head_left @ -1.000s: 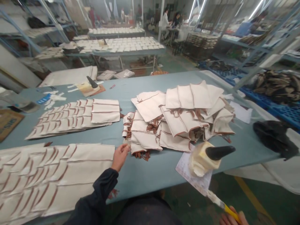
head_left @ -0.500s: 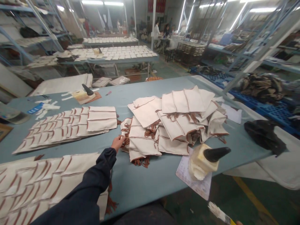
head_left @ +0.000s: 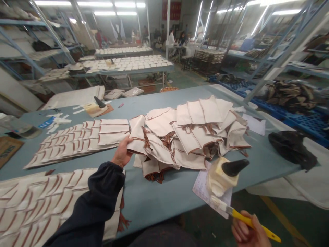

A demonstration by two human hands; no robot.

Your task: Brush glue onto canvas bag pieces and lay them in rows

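Note:
My left hand (head_left: pixel 122 151) grips the edge of a cream fabric piece (head_left: pixel 137 132) with brown trim and lifts it at the left side of a heap of such pieces (head_left: pixel 197 137). Brown fringe hangs among them. At the lower right, my right hand (head_left: pixel 248 228) is closed round the yellow handle of a paintbrush (head_left: pixel 244 218). Its pale, coated bristles are close to a cream-crusted container (head_left: pixel 217 181) with a black cone-shaped top, standing on a sheet of paper (head_left: pixel 202 183) at the table's edge. Whether bristles and container touch, I cannot tell.
Overlapping rows of cream pieces (head_left: pixel 69 142) lie at the left, with a second set (head_left: pixel 46 202) nearer me. A similar black-topped container (head_left: pixel 96 106) stands at the back left. Black plastic (head_left: pixel 291 147) lies at the right edge. Shelves, tables and people are behind.
My left hand has raised the fabric piece off the heap and drawn it slightly left. My right hand with the paintbrush has come up into view, bristles moving left and up beside the container.

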